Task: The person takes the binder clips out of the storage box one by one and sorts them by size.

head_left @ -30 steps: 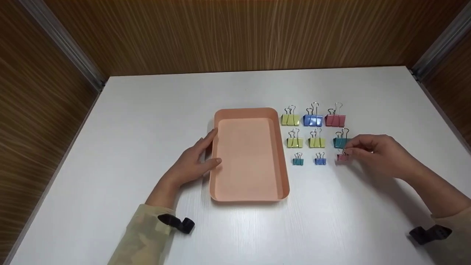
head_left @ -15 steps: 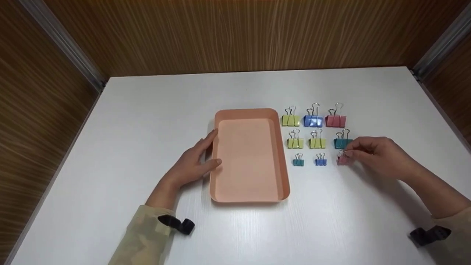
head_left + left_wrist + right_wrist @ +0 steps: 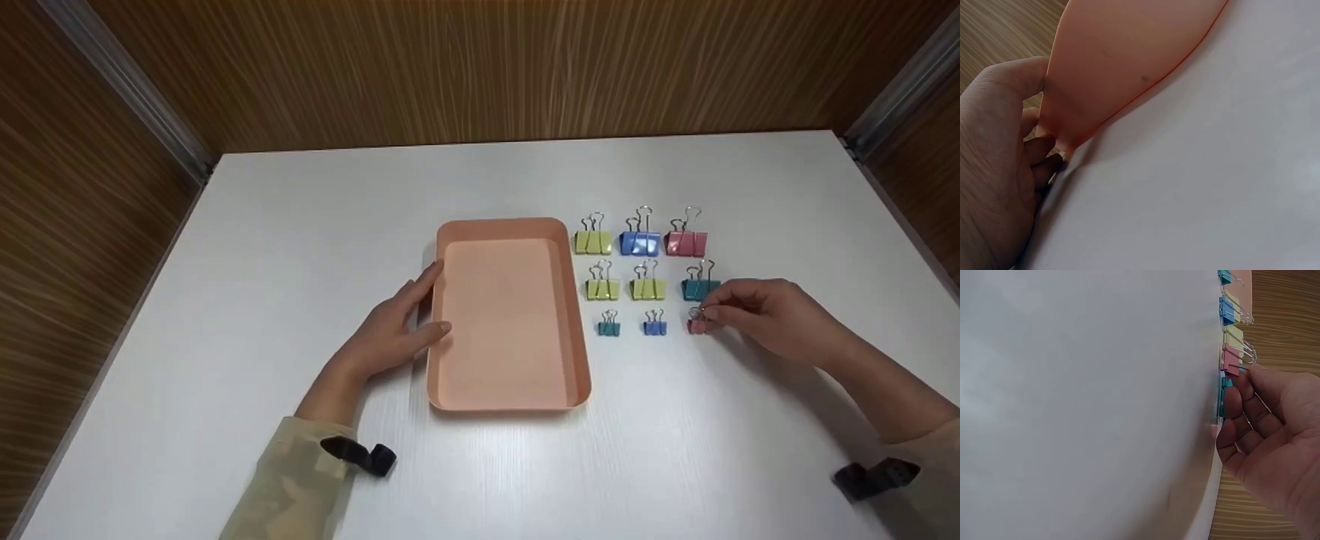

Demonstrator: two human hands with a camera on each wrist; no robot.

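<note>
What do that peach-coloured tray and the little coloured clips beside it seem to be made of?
The tray looks like plastic: one even matte colour, thin walls, rounded moulded corners. The clips, such as the small pink clip that the right hand pinches, look like painted sheet metal with bare wire handles, which glint silver. The left hand rests against the tray's side.

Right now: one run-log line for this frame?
left hand: rests on peach plastic tray | right hand: pinches small pink binder clip | on white table
</note>
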